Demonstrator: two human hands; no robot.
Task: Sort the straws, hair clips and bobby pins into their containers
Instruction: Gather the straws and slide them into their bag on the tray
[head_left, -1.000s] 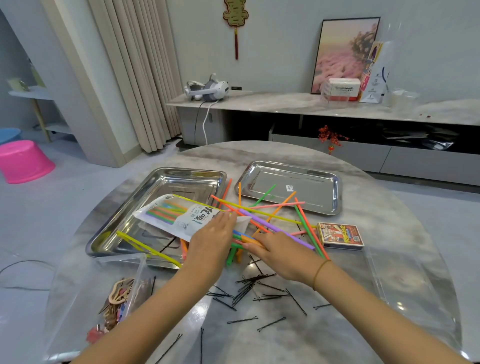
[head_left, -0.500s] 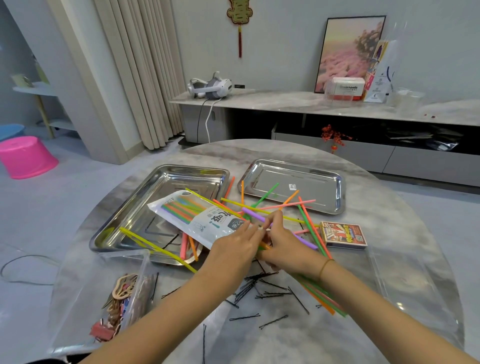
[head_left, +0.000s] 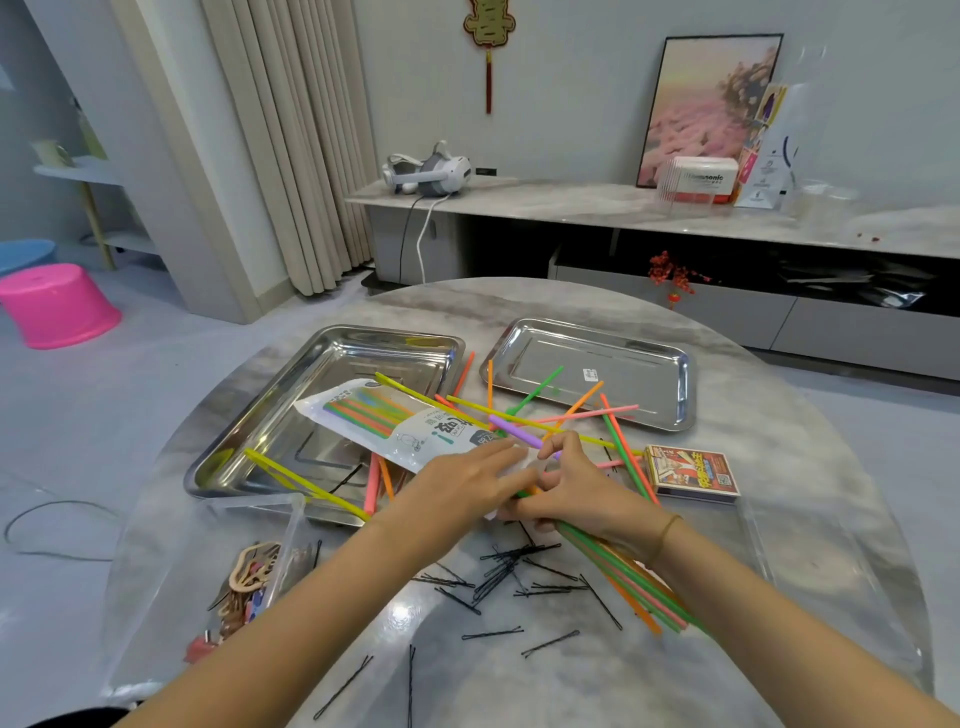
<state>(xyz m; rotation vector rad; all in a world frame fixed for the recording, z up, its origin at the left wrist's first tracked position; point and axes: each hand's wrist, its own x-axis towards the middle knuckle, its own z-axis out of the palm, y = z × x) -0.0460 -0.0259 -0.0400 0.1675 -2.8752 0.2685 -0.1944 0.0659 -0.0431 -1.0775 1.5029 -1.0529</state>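
At the lower left of the frame, a clear plastic box (head_left: 283, 551) holds wooden and coloured hair clips (head_left: 253, 574). Above it, left of centre, a large shiny steel tray (head_left: 332, 379) lies on the round grey marble table (head_left: 779, 405). Two yellow-green straws (head_left: 306, 486) cross its near corner. A white plastic straw bag (head_left: 415, 436), with coloured straws inside, lies slanted over the tray's right edge.

At centre, the left hand (head_left: 467, 483) rests on the bag's near end, fingers stretched out and released. Just beside it, touching, the right hand (head_left: 582, 493) grasps a bundle of green, pink and orange straws (head_left: 631, 584), which trails toward the lower right under the wrist.

Black bobby pins (head_left: 506, 564) lie scattered on the table below both hands. Loose straws (head_left: 576, 415) fan out above the hands, some reaching onto the smaller steel tray (head_left: 639, 364) at upper right. A red printed card box (head_left: 693, 473) sits right of the right hand.
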